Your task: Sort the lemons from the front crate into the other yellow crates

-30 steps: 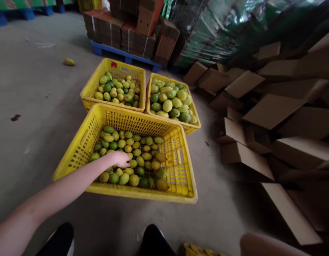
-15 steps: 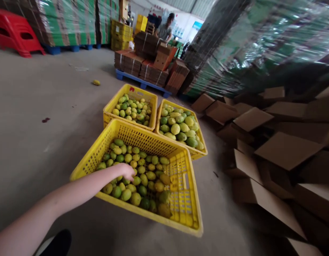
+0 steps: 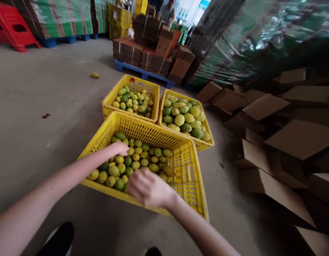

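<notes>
A large yellow plastic crate [image 3: 192,153] stands on the floor before me, with many yellow-green, lemon-like fruits [image 3: 113,171] on its bottom. My left hand [image 3: 120,148] reaches over the crate's left side, down among the fruits. Its fingers are bent together, and their tips are hidden, so I cannot make out what they hold. Over the near side of the crate is my right hand [image 3: 150,186], back towards me and somewhat blurred. Its fingers are curled in, and whatever lies inside them is out of sight.
Behind stand a smaller-fruit crate [image 3: 104,104] and a crate of bigger fruits [image 3: 211,137]. Open cardboard boxes [image 3: 300,138] crowd the right. Flattened cartons [image 3: 127,49] rest on a blue pallet [image 3: 129,68], a person [image 3: 167,14] beyond. One loose fruit [image 3: 95,75] lies on the floor.
My right hand has come into view over the near side of the crate. My left hand has shifted left and farther back among the fruits. The view has tipped slightly downward.
</notes>
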Action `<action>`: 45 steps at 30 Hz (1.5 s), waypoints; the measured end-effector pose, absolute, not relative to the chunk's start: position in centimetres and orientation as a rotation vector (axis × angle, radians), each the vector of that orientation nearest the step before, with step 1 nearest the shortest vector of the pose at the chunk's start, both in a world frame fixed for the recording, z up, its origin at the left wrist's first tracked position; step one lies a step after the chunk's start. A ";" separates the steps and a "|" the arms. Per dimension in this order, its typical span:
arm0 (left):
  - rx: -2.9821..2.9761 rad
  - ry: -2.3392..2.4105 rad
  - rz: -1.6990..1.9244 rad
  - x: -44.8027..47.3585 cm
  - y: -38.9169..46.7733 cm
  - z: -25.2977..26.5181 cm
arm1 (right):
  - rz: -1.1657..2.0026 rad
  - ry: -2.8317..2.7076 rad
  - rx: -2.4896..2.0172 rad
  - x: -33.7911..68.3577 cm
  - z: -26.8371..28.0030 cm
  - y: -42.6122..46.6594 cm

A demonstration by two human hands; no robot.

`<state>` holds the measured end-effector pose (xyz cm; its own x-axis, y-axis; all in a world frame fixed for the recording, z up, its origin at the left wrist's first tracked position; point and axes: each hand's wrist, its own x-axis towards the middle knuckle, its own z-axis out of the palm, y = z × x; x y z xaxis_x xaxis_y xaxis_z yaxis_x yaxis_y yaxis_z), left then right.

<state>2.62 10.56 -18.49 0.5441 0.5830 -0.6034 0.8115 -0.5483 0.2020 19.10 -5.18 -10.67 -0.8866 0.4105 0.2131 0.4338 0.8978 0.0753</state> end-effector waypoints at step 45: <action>2.580 1.116 -0.808 3.1 16.8 -23.7 | 1.005 -2.474 -1.806 25.0 -19.5 2.3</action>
<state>3.14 16.76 -23.70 0.5614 0.6060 -0.5635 0.7246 -0.6890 -0.0190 25.00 2.28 -19.49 -0.3699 0.8327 -0.4120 0.8841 0.1791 -0.4317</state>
